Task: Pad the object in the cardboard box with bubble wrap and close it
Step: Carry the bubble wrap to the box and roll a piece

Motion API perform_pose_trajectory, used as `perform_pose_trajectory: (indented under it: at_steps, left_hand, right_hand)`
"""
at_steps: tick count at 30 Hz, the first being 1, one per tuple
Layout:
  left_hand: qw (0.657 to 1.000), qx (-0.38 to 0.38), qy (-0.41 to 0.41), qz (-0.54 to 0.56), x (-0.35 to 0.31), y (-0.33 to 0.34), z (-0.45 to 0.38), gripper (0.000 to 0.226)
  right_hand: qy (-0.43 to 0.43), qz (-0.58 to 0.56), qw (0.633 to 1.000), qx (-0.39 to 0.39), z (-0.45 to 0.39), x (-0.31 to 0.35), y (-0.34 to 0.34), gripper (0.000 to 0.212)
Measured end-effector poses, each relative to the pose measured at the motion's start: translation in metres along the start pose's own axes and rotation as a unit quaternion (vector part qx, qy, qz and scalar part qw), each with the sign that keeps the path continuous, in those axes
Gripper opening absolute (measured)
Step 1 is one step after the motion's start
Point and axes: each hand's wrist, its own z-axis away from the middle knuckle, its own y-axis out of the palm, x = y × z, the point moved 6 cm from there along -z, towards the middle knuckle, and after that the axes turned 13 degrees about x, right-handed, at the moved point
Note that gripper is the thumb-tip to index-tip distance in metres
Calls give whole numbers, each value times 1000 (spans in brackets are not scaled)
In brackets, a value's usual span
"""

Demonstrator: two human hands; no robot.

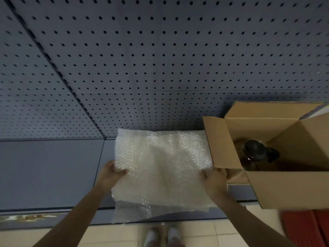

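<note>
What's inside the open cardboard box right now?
Inside the cardboard box sits a glass jug with a dark lid, seen from above. No bubble wrap is in it yet. The near wall hides the jug's base and the box floor in front.

Two bare forearms are seen, without sleeves, watch, bracelet or glove. The left hand (114, 172) and the right hand (214, 180) are uncovered; rings cannot be made out owing to blur. Nails are not resolved. A pair of light, whitish shoes (162, 235) is worn, seen between the forearms at the lower frame edge, the toes rounded. Laces and markings on the shoes are too blurred to be told. Clothing above the shoes is barely seen, of a dull reddish tone.
</note>
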Motion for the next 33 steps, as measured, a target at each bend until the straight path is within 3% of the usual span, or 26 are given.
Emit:
perform_pose_trajectory:
  at_steps: [3,7,13,17,22,25,33]
  left_hand:
    - [1000,-2,6,11,4,1,2,34]
    - [999,3,7,46,3,2,7,29]
    - [996,15,19,81,4,-1,13,24]
    - [997,1,17,74,6,-10,11,9]
    - [987,37,25,158,0,-13,25,10]
    - [979,45,32,196,-1,-16,36,19]
    - [969,27,35,243,17,-31,53,11]
  right_hand:
    - [2,9,1000,1,6,4,-3,35]
    - [-1,-39,999,-16,10,3,0,31]
    - [2,-139,989,-50,19,2,6,41]
    - [-20,-205,976,-64,26,2,2,41]
    - [-30,-242,968,-54,24,-12,10,38]
    - [-32,-275,960,-47,22,-16,14,45]
    - [-73,-399,913,-37,56,24,2,53]
